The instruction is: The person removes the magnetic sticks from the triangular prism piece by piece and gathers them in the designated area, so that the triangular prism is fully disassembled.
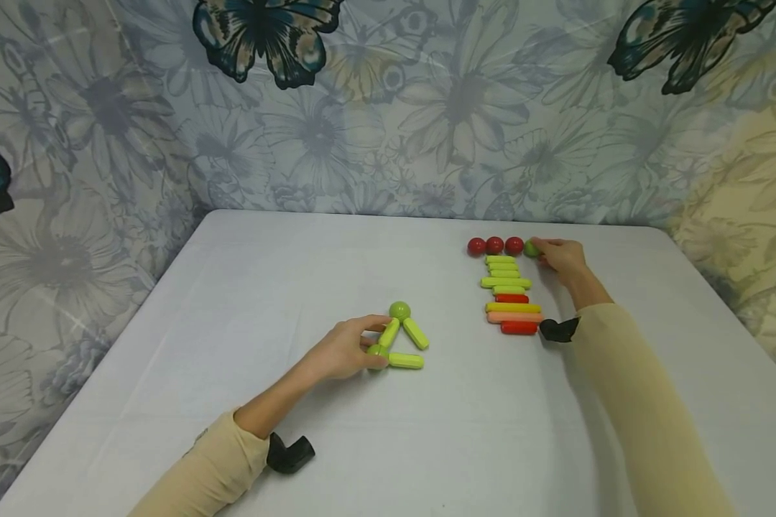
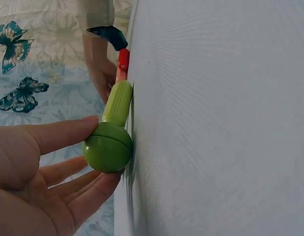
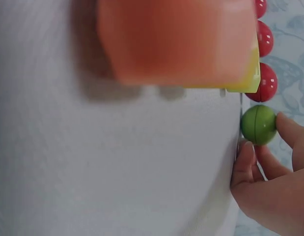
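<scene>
At the table's middle my left hand (image 1: 345,350) pinches a green ball (image 2: 107,147) between thumb and fingers. Green rods (image 1: 416,334) and a second green ball (image 1: 399,310) form a triangle there, one rod running between the two balls. My right hand (image 1: 561,257) grips another green ball (image 3: 259,125) at the right end of a row of red balls (image 1: 494,245). Below that row lies a column of green, yellow, orange and red rods (image 1: 514,307). An orange rod (image 3: 176,39) looms close in the right wrist view.
The white table (image 1: 233,273) ends at a flowered wall covering (image 1: 317,136) with butterfly shapes (image 1: 268,36). Black straps (image 1: 290,454) hang at both sleeves. The right sleeve (image 1: 640,402) passes beside the rod column.
</scene>
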The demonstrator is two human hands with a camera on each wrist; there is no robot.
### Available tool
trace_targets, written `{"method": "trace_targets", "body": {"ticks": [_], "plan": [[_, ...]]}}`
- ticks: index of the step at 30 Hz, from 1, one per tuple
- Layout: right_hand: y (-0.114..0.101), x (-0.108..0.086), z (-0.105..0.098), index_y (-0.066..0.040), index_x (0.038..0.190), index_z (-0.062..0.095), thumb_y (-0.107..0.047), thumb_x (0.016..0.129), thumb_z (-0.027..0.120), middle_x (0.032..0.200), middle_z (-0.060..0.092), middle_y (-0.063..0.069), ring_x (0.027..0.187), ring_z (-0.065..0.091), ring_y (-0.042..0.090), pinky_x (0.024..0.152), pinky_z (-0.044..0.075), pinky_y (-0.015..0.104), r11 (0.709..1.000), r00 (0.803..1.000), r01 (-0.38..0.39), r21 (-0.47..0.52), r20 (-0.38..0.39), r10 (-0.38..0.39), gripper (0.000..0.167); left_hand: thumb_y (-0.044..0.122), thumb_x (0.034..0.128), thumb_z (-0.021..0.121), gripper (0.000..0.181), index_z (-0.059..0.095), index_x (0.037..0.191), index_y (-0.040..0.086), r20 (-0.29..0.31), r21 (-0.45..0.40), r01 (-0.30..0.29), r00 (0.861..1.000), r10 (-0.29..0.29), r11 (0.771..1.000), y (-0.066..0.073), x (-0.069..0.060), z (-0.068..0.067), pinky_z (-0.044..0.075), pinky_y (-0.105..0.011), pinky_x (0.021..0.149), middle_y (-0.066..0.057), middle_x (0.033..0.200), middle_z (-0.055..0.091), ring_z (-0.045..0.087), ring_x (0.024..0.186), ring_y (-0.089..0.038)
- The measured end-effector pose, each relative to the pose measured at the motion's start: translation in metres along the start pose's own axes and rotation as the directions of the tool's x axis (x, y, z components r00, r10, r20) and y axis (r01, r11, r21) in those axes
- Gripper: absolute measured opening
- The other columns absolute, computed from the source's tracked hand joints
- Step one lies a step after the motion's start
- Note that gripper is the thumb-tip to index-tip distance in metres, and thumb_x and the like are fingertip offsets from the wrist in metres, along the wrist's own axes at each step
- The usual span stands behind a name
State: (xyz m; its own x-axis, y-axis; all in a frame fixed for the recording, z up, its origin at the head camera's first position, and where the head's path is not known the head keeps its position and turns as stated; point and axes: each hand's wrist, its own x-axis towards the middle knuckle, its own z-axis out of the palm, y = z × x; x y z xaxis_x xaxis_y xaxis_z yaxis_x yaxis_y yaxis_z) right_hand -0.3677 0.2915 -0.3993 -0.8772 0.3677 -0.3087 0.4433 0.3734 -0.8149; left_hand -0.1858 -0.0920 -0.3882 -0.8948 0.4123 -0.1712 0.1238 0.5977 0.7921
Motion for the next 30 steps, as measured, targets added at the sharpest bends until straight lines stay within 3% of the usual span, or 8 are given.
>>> {"method": "trace_targets", "body": {"ticks": [4, 11, 19, 24, 27, 30], "plan": [[0.001, 0.001, -0.001, -0.002, 0.146, 0.035, -0.046, 0.095, 0.050, 0.122, 0.047, 0.010, 0.089, 0.047, 0.012, 0.078, 0.041, 0.021, 1.000, 1.000, -0.007, -0.002, 0.010, 0.007, 0.069, 0.007, 0.0833, 0.074, 0.064, 0.045, 0.141, 0.010, 0.007, -0.004, -0.003, 1.000, 0.003, 1.000, -0.001, 0.000, 0.000, 0.052, -0.037, 0.087, -0.013, 0.136, 0.050, 0.055, 0.116, -0.033], [0.004, 0.002, -0.006, -0.002, 0.148, 0.029, -0.048, 0.096, 0.044, 0.117, 0.047, 0.005, 0.083, 0.049, 0.006, 0.062, 0.039, 0.013, 0.999, 0.999, 0.031, 0.021, 0.034, -0.032, 0.072, 0.008, 0.0831, 0.075, 0.065, 0.045, 0.141, 0.011, 0.005, -0.002, 0.001, 1.000, -0.001, 1.000, 0.000, 0.001, 0.000, 0.051, -0.037, 0.087, -0.011, 0.138, 0.049, 0.054, 0.117, -0.032], [0.003, 0.004, -0.004, -0.002, 0.148, 0.031, -0.045, 0.097, 0.046, 0.114, 0.047, 0.003, 0.081, 0.049, 0.004, 0.060, 0.041, 0.011, 0.997, 0.998, 0.047, 0.060, 0.033, -0.049, 0.068, 0.009, 0.0829, 0.075, 0.065, 0.046, 0.141, 0.011, 0.003, -0.006, 0.000, 1.000, 0.000, 1.000, -0.001, 0.001, 0.000, 0.051, -0.037, 0.088, -0.011, 0.138, 0.049, 0.054, 0.117, -0.031], [0.005, 0.006, -0.005, -0.003, 0.149, 0.029, -0.047, 0.096, 0.045, 0.111, 0.047, 0.002, 0.081, 0.049, 0.005, 0.065, 0.043, 0.013, 0.997, 0.999, 0.031, 0.077, 0.033, -0.034, 0.070, 0.009, 0.0830, 0.075, 0.065, 0.045, 0.141, 0.011, 0.004, -0.008, 0.000, 1.000, 0.000, 1.000, -0.002, 0.001, 0.000, 0.051, -0.037, 0.087, -0.012, 0.137, 0.050, 0.054, 0.117, -0.032], [0.006, 0.007, -0.007, -0.003, 0.149, 0.027, -0.046, 0.097, 0.046, 0.109, 0.046, 0.002, 0.077, 0.051, 0.003, 0.068, 0.046, 0.013, 0.988, 0.999, 0.021, 0.152, 0.038, -0.027, 0.071, 0.008, 0.0832, 0.075, 0.065, 0.045, 0.141, 0.011, 0.004, -0.012, 0.002, 1.000, -0.002, 1.000, -0.002, 0.001, 0.000, 0.051, -0.037, 0.087, -0.013, 0.136, 0.051, 0.055, 0.117, -0.032], [0.005, 0.005, -0.010, -0.003, 0.149, 0.027, -0.044, 0.096, 0.049, 0.106, 0.046, 0.004, 0.070, 0.054, 0.002, 0.065, 0.050, 0.014, 0.951, 0.998, 0.008, 0.309, 0.052, -0.025, 0.071, 0.008, 0.0833, 0.074, 0.065, 0.045, 0.141, 0.012, 0.003, -0.012, 0.006, 1.000, -0.006, 1.000, -0.001, 0.001, 0.000, 0.051, -0.037, 0.087, -0.012, 0.136, 0.050, 0.055, 0.117, -0.031]]}}
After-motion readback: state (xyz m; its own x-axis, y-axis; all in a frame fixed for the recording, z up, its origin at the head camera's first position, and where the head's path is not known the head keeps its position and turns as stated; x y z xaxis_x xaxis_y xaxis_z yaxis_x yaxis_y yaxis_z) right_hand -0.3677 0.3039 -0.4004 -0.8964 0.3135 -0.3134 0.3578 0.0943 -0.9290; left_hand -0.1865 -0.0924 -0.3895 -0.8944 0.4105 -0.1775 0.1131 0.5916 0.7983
